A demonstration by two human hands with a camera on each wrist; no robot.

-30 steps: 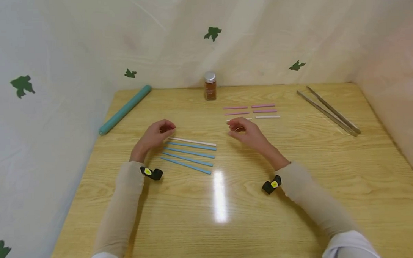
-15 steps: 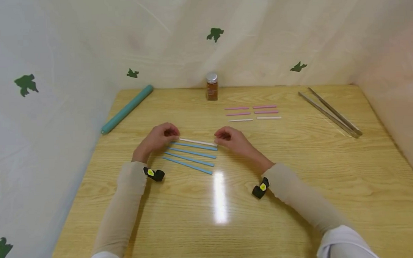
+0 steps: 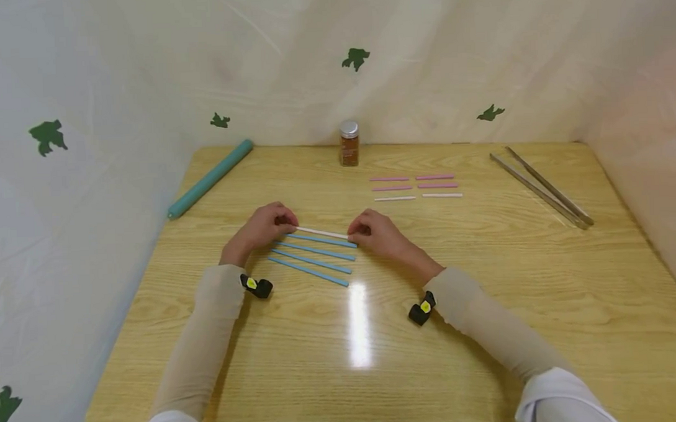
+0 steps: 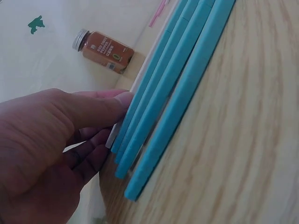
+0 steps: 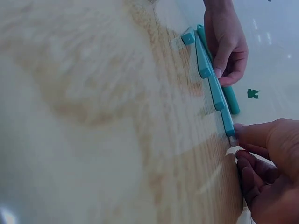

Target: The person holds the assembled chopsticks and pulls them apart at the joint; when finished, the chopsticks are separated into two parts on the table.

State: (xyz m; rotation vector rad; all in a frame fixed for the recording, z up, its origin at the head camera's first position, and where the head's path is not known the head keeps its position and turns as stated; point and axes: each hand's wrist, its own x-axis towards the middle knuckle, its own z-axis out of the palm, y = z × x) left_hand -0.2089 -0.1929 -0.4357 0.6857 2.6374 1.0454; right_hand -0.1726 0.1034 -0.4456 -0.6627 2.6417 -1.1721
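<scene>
On the wood table (image 3: 298, 361), just beyond four blue sticks (image 3: 312, 261), I've got a long white stick (image 3: 322, 232) pinched at both ends: L hand (image 3: 260, 226) thumb & fingers on its left end, R hand (image 3: 378, 234) likewise on its right. Can't tell if it's lifted. Toward the back I see a jar (image 3: 349, 150) w/ silver cap, short pink sticks (image 3: 392, 188) nearby, tongs (image 3: 538, 191) far R, teal rod (image 3: 211, 179) far L.
</scene>
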